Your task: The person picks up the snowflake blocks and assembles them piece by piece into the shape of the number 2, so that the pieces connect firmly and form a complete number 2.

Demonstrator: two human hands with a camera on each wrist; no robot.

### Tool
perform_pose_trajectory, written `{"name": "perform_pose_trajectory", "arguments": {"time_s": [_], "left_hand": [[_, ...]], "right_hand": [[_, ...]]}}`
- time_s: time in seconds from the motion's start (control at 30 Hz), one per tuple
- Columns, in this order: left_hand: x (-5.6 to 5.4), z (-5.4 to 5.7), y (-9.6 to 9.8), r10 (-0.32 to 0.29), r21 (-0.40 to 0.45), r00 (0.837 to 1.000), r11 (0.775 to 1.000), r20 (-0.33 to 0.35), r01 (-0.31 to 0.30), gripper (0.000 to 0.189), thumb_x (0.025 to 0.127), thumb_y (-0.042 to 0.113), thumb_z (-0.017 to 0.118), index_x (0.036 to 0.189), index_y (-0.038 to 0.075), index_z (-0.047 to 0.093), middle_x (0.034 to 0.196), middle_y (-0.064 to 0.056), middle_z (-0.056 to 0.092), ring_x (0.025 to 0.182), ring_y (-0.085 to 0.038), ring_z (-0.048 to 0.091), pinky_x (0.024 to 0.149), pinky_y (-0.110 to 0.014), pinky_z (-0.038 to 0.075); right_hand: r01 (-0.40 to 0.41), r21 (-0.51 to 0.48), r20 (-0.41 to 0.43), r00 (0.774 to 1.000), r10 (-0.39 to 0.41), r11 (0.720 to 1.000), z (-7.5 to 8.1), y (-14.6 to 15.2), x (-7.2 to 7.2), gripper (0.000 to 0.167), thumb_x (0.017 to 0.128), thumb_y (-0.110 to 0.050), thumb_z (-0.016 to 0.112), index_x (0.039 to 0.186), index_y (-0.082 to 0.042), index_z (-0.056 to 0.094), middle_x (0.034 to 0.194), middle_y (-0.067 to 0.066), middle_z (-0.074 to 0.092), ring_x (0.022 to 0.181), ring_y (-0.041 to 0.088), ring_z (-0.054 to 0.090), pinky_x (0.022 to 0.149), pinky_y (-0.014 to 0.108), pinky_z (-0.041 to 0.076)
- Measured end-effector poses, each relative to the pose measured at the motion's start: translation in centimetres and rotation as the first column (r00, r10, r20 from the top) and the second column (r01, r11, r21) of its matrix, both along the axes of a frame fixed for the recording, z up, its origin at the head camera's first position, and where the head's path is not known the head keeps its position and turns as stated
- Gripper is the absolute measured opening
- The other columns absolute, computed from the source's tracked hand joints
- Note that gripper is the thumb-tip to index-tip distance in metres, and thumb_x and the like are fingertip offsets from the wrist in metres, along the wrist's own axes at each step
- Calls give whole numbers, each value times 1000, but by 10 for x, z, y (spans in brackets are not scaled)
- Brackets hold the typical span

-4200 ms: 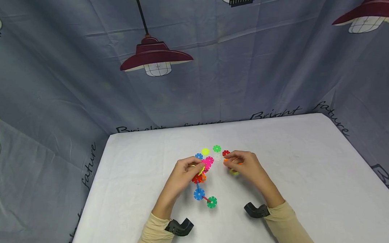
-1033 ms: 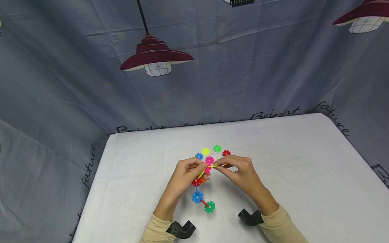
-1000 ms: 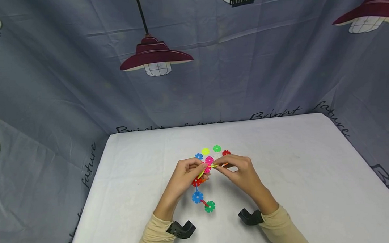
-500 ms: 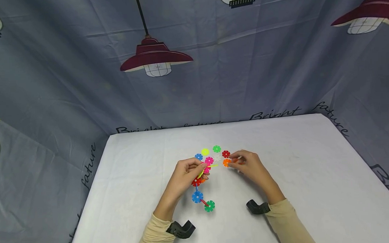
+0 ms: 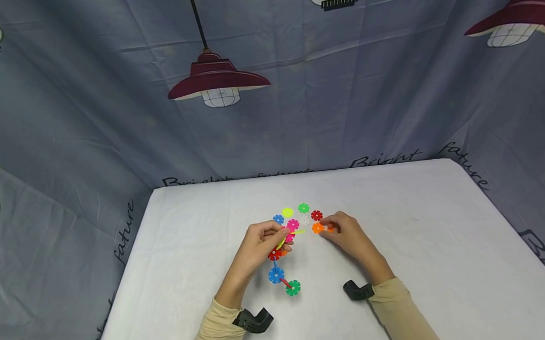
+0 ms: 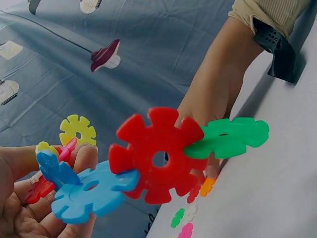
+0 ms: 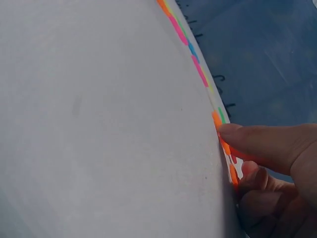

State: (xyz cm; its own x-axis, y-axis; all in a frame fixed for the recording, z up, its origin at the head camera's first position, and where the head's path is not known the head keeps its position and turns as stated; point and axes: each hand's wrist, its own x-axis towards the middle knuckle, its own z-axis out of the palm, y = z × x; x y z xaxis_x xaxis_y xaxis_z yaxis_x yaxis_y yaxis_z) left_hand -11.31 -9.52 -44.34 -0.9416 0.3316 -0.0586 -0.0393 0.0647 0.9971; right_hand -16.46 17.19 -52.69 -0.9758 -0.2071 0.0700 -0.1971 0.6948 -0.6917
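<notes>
My left hand (image 5: 259, 244) holds a linked chain of notched plastic snowflake discs above the table. In the left wrist view, a blue disc (image 6: 79, 198), a large red disc (image 6: 158, 156) and a green disc (image 6: 233, 136) hang out from the fingers. A yellow disc (image 6: 78, 130) stands up at the chain's other end; pink and red discs are partly hidden by the hand. My right hand (image 5: 348, 235) is low over the table, thumb and fingertips pinching the edge of an orange disc (image 5: 318, 228). Another bit of orange (image 7: 234, 176) shows beneath the fingers in the right wrist view.
Loose discs lie beyond the hands on the white table (image 5: 416, 224): blue (image 5: 278, 219), yellow (image 5: 287, 212), green (image 5: 303, 208), dark red (image 5: 316, 215), pink (image 5: 293, 224) and a pale white one (image 5: 304, 221). A grey-blue printed curtain (image 5: 297, 113) hangs behind the table.
The right hand has let go of the yellow disc, which now sticks out from the chain, and moved right to the orange disc. The left hand stays nearly still.
</notes>
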Motion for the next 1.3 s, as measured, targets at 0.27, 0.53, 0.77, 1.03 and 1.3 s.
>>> {"name": "perform_pose_trajectory", "arguments": {"time_s": [0.27,0.53,0.77,1.03,1.3], "left_hand": [[0,-1,0,0,1,1000,1000,-4,0,27,102,23,67,99,-4,69,91,-30,74,74,-14,77,77,-25,59],[-1,0,0,15,4,1000,1000,-14,-15,26,102,21,66,98,-4,69,91,-28,75,77,-26,78,75,-25,60],[-1,3,0,39,7,999,999,-4,-39,27,102,23,67,99,-3,70,83,-9,77,81,-36,77,75,-27,61],[-1,3,0,31,25,999,999,8,-31,28,102,22,67,100,-5,69,82,-6,77,75,-20,76,76,-27,62],[0,3,0,20,26,1000,999,3,-20,27,102,22,68,99,-5,69,83,-7,77,73,-14,75,77,-28,62]], "right_hand": [[37,-23,39,999,-36,999,2,-4,2,25,80,-14,89,96,-8,72,83,4,62,71,15,49,62,22,39],[6,-398,168,984,66,917,21,-4,5,25,89,-13,81,110,-4,71,97,11,76,75,29,71,61,31,58],[-46,-606,184,963,196,794,51,-10,16,25,96,-13,73,114,5,68,91,-2,79,85,28,78,67,34,62],[-99,-604,147,962,232,791,65,-19,25,20,97,-14,73,111,1,72,91,2,78,81,20,76,68,33,62],[-113,-589,136,962,236,800,66,-23,27,21,97,-14,73,111,0,74,93,12,79,83,24,78,69,35,63]]}}
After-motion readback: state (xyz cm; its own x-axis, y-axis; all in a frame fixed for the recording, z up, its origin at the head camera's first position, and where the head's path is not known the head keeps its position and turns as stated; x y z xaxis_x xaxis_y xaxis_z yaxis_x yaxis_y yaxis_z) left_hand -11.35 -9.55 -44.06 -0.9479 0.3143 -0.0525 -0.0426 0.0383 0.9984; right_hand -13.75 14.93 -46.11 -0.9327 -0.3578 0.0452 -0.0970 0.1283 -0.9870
